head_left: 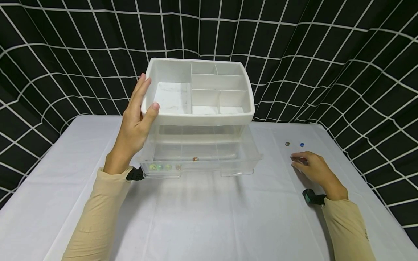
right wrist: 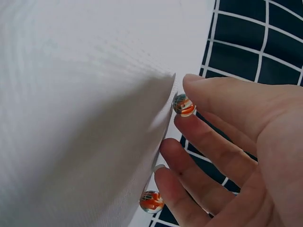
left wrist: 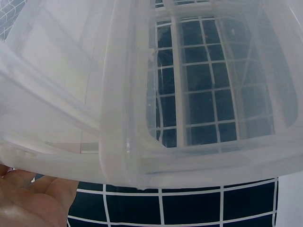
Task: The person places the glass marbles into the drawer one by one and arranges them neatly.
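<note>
A white desk organizer (head_left: 169,119) stands upright, its top divided into compartments and its clear front drawer (head_left: 209,166) pulled out. At its left side my left hand (head_left: 134,123) holds the organizer, fingers along the outer wall and thumb over the front left rim. Several marbles lie in the drawer, greenish marbles (head_left: 160,167) at left and an orange marble (head_left: 195,159) near the middle. Low over the table at right, my right hand (head_left: 310,166) pinches an orange and clear marble (right wrist: 184,105) between thumb and index finger. Another orange marble (right wrist: 151,202) lies by its other fingertips.
Beyond the right hand, a brownish marble (head_left: 287,144) and a blue marble (head_left: 302,144) lie on the white-covered table (head_left: 202,224). A black curtain with a white grid (head_left: 277,43) rises behind the table and along both sides.
</note>
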The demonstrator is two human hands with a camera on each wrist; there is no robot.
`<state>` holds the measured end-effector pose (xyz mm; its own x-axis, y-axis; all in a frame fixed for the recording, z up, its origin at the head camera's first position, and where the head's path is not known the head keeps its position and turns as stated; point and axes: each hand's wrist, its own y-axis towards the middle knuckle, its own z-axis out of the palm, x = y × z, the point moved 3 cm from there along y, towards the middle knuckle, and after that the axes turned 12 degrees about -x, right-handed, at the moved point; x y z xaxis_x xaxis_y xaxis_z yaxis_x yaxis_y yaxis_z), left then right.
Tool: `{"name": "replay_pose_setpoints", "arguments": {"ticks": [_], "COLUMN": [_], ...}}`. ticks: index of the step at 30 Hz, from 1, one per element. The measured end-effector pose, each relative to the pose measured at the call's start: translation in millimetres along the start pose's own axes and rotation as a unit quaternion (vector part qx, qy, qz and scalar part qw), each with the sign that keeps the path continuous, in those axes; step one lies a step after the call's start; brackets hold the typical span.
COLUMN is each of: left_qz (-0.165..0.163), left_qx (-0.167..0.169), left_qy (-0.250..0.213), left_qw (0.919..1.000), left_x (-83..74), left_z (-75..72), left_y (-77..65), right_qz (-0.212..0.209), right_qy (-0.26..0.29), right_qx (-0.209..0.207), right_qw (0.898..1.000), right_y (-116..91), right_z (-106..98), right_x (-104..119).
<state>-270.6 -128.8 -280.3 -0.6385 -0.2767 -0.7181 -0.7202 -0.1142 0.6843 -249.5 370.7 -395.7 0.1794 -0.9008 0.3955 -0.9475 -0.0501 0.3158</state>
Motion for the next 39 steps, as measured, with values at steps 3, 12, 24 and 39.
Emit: {"name": "replay_pose_setpoints", "arguments": {"ticks": [3,12,24,39], "left_qz": [0.0,-0.005,-0.007,-0.009], "left_qx": [0.001,0.002,-0.001,0.003], "left_qy": [-0.002,-0.003,0.0,-0.001], "left_qw": [1.0,1.0,1.0,1.0], "left_x": [-0.1,-0.9,-0.6,-0.9], "left_z": [0.1,0.2,0.2,0.1], "left_y": [0.1,0.3,0.2,-0.3], "right_qz": [-0.006,0.0,0.008,0.038], "right_qy": [-0.002,-0.013,-0.015,-0.004], "right_qx": [0.002,0.016,0.029,0.044], "right_qw": [1.0,1.0,0.999,0.998], "right_y": [0.3,1.9,2.0,2.3], "right_z": [0.4,2.2,0.8,-2.1], "right_x": [0.7,0.0,0.3,5.3]}}
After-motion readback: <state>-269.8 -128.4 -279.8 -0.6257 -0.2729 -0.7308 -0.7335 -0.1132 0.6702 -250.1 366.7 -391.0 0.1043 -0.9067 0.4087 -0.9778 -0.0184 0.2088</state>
